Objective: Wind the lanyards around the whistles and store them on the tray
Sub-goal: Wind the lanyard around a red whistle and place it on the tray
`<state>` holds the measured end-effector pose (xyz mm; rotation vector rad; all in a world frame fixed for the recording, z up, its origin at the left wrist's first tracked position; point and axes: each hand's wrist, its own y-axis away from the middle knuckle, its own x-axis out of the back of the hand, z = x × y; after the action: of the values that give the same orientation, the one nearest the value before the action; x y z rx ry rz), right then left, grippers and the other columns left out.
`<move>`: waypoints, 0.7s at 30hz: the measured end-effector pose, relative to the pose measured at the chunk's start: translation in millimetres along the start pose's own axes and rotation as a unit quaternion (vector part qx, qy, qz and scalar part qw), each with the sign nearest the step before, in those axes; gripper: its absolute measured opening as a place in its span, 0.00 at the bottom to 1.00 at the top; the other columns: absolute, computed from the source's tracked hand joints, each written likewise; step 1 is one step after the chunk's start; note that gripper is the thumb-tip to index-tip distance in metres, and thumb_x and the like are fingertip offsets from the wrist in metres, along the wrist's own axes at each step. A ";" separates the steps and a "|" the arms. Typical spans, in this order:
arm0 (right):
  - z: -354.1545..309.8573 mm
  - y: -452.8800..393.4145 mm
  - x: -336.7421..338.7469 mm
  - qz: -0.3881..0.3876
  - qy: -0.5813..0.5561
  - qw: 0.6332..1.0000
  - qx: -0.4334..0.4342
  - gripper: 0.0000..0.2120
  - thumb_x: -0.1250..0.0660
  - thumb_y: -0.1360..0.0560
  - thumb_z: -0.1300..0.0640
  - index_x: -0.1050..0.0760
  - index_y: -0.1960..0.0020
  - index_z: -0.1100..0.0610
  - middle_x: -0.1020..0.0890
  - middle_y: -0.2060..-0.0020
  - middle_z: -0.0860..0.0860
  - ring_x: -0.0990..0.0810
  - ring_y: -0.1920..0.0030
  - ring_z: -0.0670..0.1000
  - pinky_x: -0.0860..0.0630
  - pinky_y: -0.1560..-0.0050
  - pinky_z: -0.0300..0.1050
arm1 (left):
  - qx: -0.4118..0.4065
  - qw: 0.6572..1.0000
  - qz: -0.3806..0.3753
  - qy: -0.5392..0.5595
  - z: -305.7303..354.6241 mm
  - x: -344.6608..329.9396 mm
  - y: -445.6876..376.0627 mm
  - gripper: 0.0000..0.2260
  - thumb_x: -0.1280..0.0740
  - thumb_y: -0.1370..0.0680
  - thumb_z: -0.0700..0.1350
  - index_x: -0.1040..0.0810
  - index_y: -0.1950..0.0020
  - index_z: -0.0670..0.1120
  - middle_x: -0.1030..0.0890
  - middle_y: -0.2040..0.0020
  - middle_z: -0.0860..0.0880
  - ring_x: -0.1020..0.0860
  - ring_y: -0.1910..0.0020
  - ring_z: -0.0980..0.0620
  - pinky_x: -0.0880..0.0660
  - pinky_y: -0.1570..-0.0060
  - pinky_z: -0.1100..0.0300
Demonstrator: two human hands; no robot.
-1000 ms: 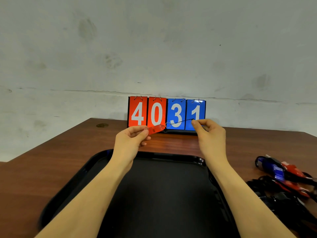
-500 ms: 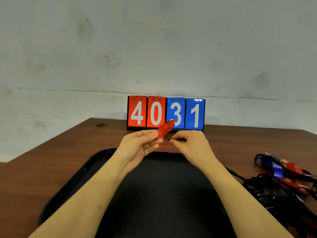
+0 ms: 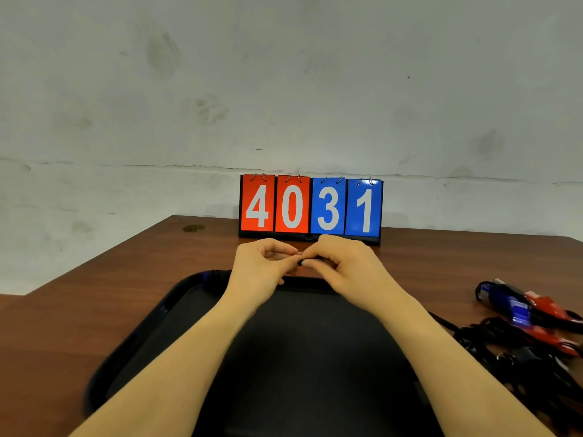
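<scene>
My left hand (image 3: 260, 266) and my right hand (image 3: 339, 266) meet above the far rim of the black tray (image 3: 151, 329). The left hand's fingers curl round a red whistle, which is almost wholly hidden; only a sliver shows between the fingertips. My right hand pinches the black lanyard (image 3: 301, 262) right beside it, and the cord trails off to the right (image 3: 441, 323) under my forearm. A pile of red and blue whistles (image 3: 533, 310) with tangled black lanyards (image 3: 517, 351) lies on the table to the right of the tray.
A flip scoreboard (image 3: 310, 208) reading 4031 stands at the table's far edge against the grey wall. The brown wooden table (image 3: 79, 310) drops away at the left. A round metal fitting (image 3: 193, 228) sits at the far left.
The hands have come together and dropped toward the tray's far rim. The stretched lanyard is now drawn in, and the red whistle has gone out of sight inside the left hand.
</scene>
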<state>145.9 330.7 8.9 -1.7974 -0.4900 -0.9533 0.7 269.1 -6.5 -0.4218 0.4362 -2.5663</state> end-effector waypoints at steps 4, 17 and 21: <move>3.1 -0.1 -0.7 0.022 -0.017 1.000 -0.001 0.08 0.36 0.23 0.56 0.22 0.46 0.54 0.21 0.55 0.45 0.25 0.54 0.42 0.28 0.51 0.34 | -0.019 0.999 -0.038 0.015 0.6 -1.2 1.9 0.06 0.30 0.28 0.38 0.20 0.56 0.50 0.18 0.59 0.51 0.18 0.61 0.57 0.23 0.65 0.68; 11.2 2.4 2.9 0.076 -0.117 0.987 -0.075 0.06 0.33 0.26 0.56 0.21 0.49 0.52 0.21 0.56 0.43 0.23 0.49 0.42 0.27 0.47 0.34 | -0.002 0.993 -0.108 0.039 1.6 -2.5 3.2 0.08 0.29 0.30 0.36 0.20 0.53 0.46 0.17 0.58 0.48 0.17 0.58 0.53 0.21 0.56 0.63; 11.1 2.0 7.5 0.101 -0.166 0.976 -0.103 0.04 0.30 0.28 0.58 0.20 0.54 0.52 0.20 0.59 0.42 0.23 0.53 0.39 0.28 0.52 0.26 | -0.002 0.989 -0.137 0.048 3.8 -2.5 5.1 0.08 0.29 0.30 0.35 0.20 0.54 0.45 0.16 0.59 0.47 0.17 0.59 0.53 0.21 0.58 0.65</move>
<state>156.0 339.2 11.5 -2.1648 -0.4154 -0.5811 6.3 265.3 -5.5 -0.3847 0.4447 -2.8613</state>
